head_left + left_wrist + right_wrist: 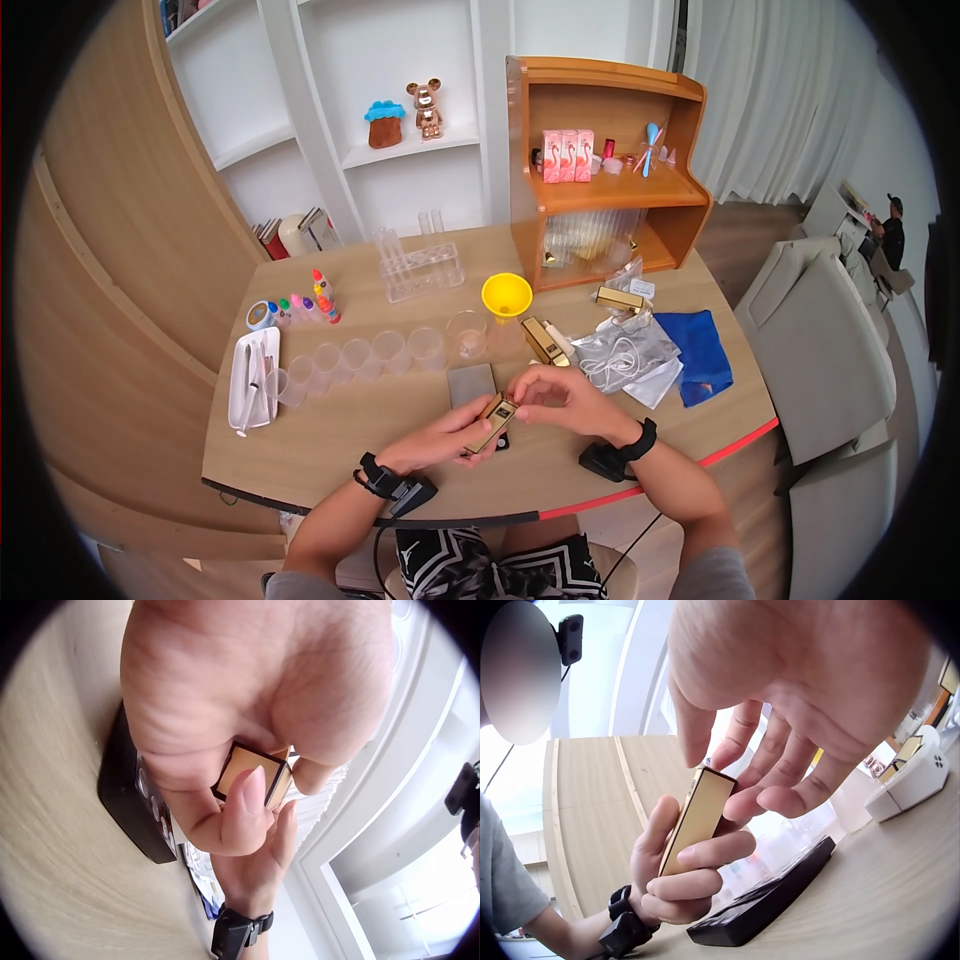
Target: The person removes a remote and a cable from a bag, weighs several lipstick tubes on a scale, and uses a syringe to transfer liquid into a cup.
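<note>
A small gold box with dark edges [492, 424] is held up over the front of the table by the left hand [440, 438], whose fingers wrap its long sides. The right hand [568, 402] is at the box's upper end. In the right wrist view, the right hand's [802, 675] thumb and index finger pinch at the top corner of the gold box [702, 817], with a tiny bluish bit between them; its other fingers are bent beside it. The left wrist view shows the box's end [246, 763] under the left thumb, partly covered.
A grey flat case [470, 384] lies beyond the hands. Clear cups [390, 352], a yellow funnel cup [507, 295] and a test tube rack [425, 275] stand farther back. To the right are another gold box [545, 342], plastic bags and a blue cloth [704, 360]; a white tray [242, 410] is left.
</note>
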`<state>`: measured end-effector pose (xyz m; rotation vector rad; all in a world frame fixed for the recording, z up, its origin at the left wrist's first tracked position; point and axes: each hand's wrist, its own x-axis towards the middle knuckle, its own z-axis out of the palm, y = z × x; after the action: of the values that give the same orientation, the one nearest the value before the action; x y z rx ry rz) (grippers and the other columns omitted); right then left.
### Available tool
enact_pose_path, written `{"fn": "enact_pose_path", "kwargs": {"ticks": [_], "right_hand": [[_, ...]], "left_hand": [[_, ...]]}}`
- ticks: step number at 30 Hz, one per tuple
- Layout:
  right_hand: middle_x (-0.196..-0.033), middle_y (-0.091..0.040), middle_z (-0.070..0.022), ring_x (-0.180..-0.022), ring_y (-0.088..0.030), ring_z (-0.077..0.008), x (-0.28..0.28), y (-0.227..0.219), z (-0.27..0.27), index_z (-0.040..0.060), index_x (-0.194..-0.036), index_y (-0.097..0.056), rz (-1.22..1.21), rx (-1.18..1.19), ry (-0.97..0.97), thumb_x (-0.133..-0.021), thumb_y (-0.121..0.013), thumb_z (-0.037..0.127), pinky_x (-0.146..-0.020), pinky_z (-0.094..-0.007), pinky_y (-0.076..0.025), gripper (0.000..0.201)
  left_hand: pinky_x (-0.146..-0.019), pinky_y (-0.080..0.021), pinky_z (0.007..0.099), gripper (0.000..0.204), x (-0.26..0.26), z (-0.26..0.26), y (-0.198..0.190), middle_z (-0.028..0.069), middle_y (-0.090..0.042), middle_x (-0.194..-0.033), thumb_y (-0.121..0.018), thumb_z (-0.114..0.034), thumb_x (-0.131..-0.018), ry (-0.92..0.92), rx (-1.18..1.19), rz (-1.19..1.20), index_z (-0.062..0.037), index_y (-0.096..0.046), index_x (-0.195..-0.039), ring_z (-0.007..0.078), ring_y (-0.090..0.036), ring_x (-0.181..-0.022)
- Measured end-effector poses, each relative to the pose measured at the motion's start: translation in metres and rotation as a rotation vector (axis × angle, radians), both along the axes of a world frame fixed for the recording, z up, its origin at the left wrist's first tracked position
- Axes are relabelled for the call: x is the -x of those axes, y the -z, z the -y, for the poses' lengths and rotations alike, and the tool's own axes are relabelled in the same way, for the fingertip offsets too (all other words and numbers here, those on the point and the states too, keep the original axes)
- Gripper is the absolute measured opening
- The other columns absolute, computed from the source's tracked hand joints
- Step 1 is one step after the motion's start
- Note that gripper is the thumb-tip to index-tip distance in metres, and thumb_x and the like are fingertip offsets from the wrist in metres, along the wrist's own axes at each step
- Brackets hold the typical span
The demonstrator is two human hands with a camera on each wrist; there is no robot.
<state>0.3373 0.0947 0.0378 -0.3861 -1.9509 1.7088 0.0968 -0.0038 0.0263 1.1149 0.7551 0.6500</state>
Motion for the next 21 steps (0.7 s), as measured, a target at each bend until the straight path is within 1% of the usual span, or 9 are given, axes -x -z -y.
{"fn": "enact_pose_path", "kwargs": {"ticks": [1, 5, 7, 12, 14, 16, 17, 19, 21], "right_hand": [[-0.094, -0.065, 0.0025, -0.082, -0.062, -0.0065, 0.001, -0.001, 0.001, 0.0047, -0.105, -0.064, -0.01, -0.077, 0.027, -0.093, -0.075, 0.01, -0.075, -0.0241, -0.05, 0.017], [-0.095, -0.065, 0.0024, -0.081, -0.062, -0.0061, 0.0, -0.002, 0.0, 0.0042, -0.102, -0.064, 0.031, -0.137, 0.053, -0.09, -0.077, 0.009, -0.073, -0.0236, -0.049, 0.018], [-0.107, -0.067, -0.0057, -0.093, -0.064, -0.0112, -0.002, -0.004, -0.001, 0.0018, -0.097, -0.064, 0.07, -0.055, 0.063, -0.089, -0.076, 0.0, -0.082, -0.027, -0.054, 0.014], [-0.11, -0.067, -0.0061, -0.092, -0.065, -0.0119, -0.005, -0.003, -0.005, 0.001, -0.098, -0.065, -0.022, 0.1, 0.053, -0.088, -0.076, -0.003, -0.081, -0.0269, -0.055, 0.016], [-0.11, -0.066, -0.0065, -0.092, -0.066, -0.0123, -0.007, -0.012, -0.007, 0.0006, -0.098, -0.065, -0.052, 0.148, 0.057, -0.087, -0.076, -0.004, -0.082, -0.0271, -0.055, 0.017], [-0.112, -0.066, -0.0083, -0.093, -0.067, -0.0127, -0.013, -0.024, -0.01, -0.0003, -0.098, -0.065, -0.107, 0.018, 0.119, -0.086, -0.076, -0.007, -0.083, -0.0272, -0.055, 0.017], [-0.113, -0.068, -0.0077, -0.1, -0.067, -0.0136, -0.02, -0.043, -0.011, 0.0005, -0.098, -0.065, -0.063, 0.04, 0.135, -0.088, -0.075, -0.005, -0.087, -0.0277, -0.057, 0.015], [-0.111, -0.068, -0.0086, -0.097, -0.069, -0.015, -0.033, -0.07, -0.027, 0.0005, -0.098, -0.064, -0.087, -0.024, 0.232, -0.088, -0.073, -0.007, -0.085, -0.0289, -0.058, 0.015], [-0.11, -0.068, -0.0086, -0.092, -0.071, -0.0163, -0.04, -0.108, -0.047, 0.0005, -0.098, -0.062, -0.149, -0.112, 0.407, -0.089, -0.071, -0.007, -0.083, -0.0296, -0.058, 0.016]], "left_hand": [[-0.057, -0.033, 0.0222, 0.045, 0.0, 0.0, 0.002, 0.0005, -0.05, -0.088, -0.046, -0.042, -0.109, 0.007, 0.006, 0.021, -0.0098, -0.039, -0.139, 0.0079, -0.045, -0.071], [-0.058, -0.034, 0.0221, 0.046, -0.002, 0.0, 0.004, 0.001, -0.05, -0.09, -0.049, -0.039, -0.108, 0.024, 0.017, 0.074, -0.0098, -0.036, -0.141, 0.0081, -0.045, -0.071], [-0.059, -0.034, 0.0226, 0.047, -0.003, 0.0, 0.004, 0.0012, -0.05, -0.092, -0.05, -0.039, -0.108, 0.016, -0.008, 0.083, -0.0096, -0.036, -0.141, 0.0083, -0.045, -0.072], [-0.062, -0.039, 0.0245, 0.05, -0.002, -0.002, 0.007, 0.003, -0.051, -0.099, -0.052, -0.037, -0.107, 0.0, -0.066, 0.119, -0.0097, -0.033, -0.144, 0.0098, -0.049, -0.077], [-0.064, -0.041, 0.0256, 0.047, -0.003, 0.001, 0.001, 0.0047, -0.053, -0.103, -0.05, -0.035, -0.108, -0.049, 0.013, 0.162, -0.01, -0.033, -0.145, 0.0116, -0.053, -0.08], [-0.066, -0.044, 0.0248, 0.044, -0.003, 0.001, 0.002, 0.0052, -0.054, -0.101, -0.049, -0.033, -0.109, -0.068, 0.01, 0.188, -0.0095, -0.035, -0.144, 0.011, -0.053, -0.08], [-0.067, -0.046, 0.024, 0.041, -0.002, 0.0, 0.002, 0.0056, -0.054, -0.099, -0.048, -0.03, -0.109, -0.086, 0.019, 0.214, -0.0089, -0.037, -0.143, 0.0104, -0.054, -0.08], [-0.066, -0.046, 0.024, 0.039, 0.002, -0.003, 0.005, 0.0057, -0.054, -0.099, -0.047, -0.029, -0.11, -0.071, -0.008, 0.232, -0.0088, -0.038, -0.142, 0.0109, -0.054, -0.078], [-0.065, -0.045, 0.0241, 0.037, 0.004, -0.007, 0.007, 0.0059, -0.055, -0.099, -0.047, -0.028, -0.11, -0.054, -0.037, 0.255, -0.0086, -0.039, -0.14, 0.0113, -0.054, -0.077]]}}
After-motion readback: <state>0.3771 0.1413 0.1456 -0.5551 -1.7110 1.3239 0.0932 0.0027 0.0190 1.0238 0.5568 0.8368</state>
